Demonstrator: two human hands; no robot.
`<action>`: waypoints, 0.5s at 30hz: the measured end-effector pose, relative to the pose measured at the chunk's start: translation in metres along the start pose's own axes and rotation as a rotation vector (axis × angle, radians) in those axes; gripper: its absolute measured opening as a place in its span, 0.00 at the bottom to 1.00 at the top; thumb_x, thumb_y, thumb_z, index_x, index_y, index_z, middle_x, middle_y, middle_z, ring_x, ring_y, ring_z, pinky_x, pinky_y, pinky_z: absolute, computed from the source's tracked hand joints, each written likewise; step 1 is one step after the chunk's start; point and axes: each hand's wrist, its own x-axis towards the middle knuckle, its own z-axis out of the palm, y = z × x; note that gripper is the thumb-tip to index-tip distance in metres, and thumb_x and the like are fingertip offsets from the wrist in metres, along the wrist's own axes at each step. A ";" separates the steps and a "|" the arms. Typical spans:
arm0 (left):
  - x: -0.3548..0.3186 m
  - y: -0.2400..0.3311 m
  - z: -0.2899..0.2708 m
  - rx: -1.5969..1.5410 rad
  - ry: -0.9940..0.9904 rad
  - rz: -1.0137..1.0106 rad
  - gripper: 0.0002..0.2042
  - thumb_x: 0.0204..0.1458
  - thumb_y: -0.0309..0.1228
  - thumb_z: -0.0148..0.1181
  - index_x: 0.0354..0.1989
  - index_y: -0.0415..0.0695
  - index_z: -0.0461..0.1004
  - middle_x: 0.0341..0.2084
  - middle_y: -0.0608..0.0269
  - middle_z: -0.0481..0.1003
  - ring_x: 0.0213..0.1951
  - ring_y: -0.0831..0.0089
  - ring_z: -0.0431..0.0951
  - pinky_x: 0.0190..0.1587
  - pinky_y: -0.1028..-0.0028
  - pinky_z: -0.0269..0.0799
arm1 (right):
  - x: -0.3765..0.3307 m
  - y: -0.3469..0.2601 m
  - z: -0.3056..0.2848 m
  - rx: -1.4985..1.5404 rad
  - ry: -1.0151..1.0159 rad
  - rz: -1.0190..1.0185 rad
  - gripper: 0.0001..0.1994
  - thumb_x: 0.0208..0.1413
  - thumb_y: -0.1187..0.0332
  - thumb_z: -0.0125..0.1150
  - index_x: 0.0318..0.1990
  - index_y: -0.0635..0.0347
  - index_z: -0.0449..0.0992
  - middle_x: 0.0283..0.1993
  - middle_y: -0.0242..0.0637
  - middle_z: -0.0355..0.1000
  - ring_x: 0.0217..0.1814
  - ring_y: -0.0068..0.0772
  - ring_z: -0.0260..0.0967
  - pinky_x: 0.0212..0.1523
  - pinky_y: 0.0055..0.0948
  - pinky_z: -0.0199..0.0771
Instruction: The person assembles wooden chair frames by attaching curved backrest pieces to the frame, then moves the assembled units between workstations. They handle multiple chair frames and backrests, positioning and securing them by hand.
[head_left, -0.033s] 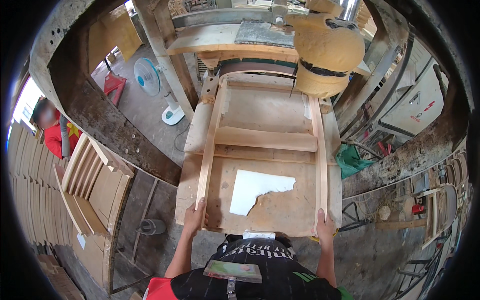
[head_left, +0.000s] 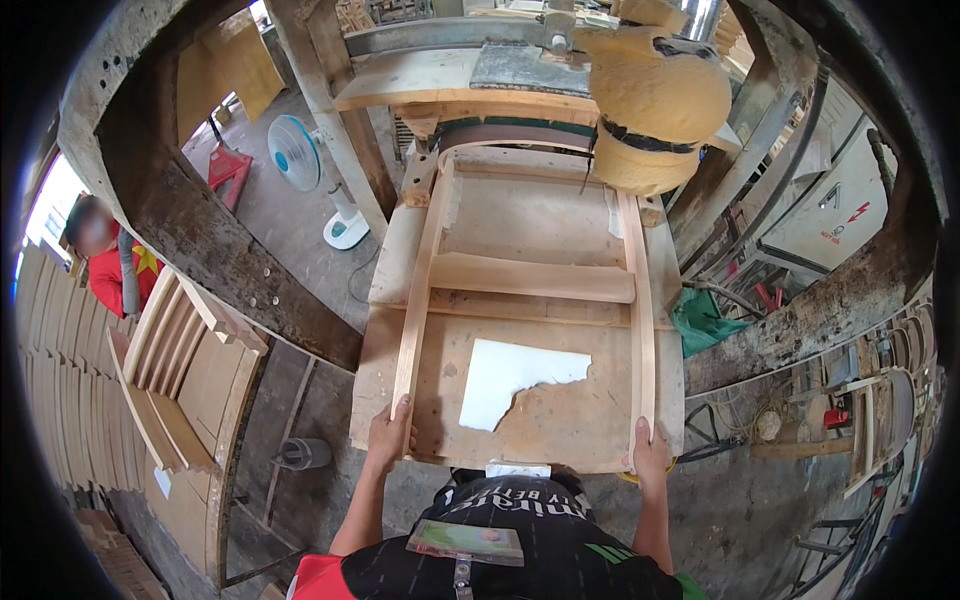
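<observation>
A pale wooden chair frame lies on a worn wooden board in front of me. It has two long side posts, a wide crosspiece between them and a curved rail at the far end. My left hand is closed round the near end of the left post. On the right post's near end, my right hand is closed in the same way, thumb on top. Between the posts a torn white sheet rests flat on the board. The frame's far end sits against the machine, under a curved dark edge.
A yellowish machine housing overhangs the far right corner. Heavy metal uprights flank the board. At left are a fan, a bucket, a table with another wooden frame and a person in red. A green bag hangs at right.
</observation>
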 end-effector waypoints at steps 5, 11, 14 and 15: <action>-0.001 0.001 -0.001 0.012 0.011 -0.005 0.29 0.67 0.57 0.54 0.50 0.36 0.78 0.20 0.61 0.75 0.19 0.74 0.76 0.21 0.72 0.72 | 0.001 0.000 0.000 0.021 0.001 -0.007 0.30 0.70 0.42 0.52 0.60 0.63 0.72 0.27 0.37 0.71 0.19 0.31 0.74 0.16 0.29 0.68; -0.002 0.005 -0.002 -0.013 -0.007 -0.002 0.29 0.67 0.57 0.55 0.49 0.37 0.78 0.19 0.62 0.75 0.18 0.75 0.76 0.20 0.72 0.71 | 0.003 0.005 0.001 0.027 0.059 -0.059 0.26 0.70 0.42 0.52 0.55 0.59 0.75 0.27 0.35 0.73 0.18 0.27 0.73 0.14 0.27 0.65; -0.002 0.004 -0.003 -0.010 -0.005 0.005 0.28 0.67 0.56 0.55 0.48 0.37 0.78 0.19 0.62 0.74 0.18 0.75 0.76 0.20 0.72 0.71 | 0.000 0.000 0.000 0.009 0.048 -0.036 0.27 0.70 0.43 0.52 0.55 0.60 0.74 0.27 0.36 0.73 0.18 0.27 0.72 0.13 0.27 0.64; -0.002 0.004 -0.004 -0.010 -0.002 0.008 0.28 0.67 0.56 0.55 0.48 0.37 0.78 0.19 0.62 0.74 0.18 0.75 0.75 0.20 0.72 0.71 | -0.001 -0.003 0.000 0.003 0.039 -0.024 0.27 0.70 0.43 0.52 0.55 0.60 0.74 0.28 0.36 0.73 0.17 0.27 0.72 0.13 0.27 0.64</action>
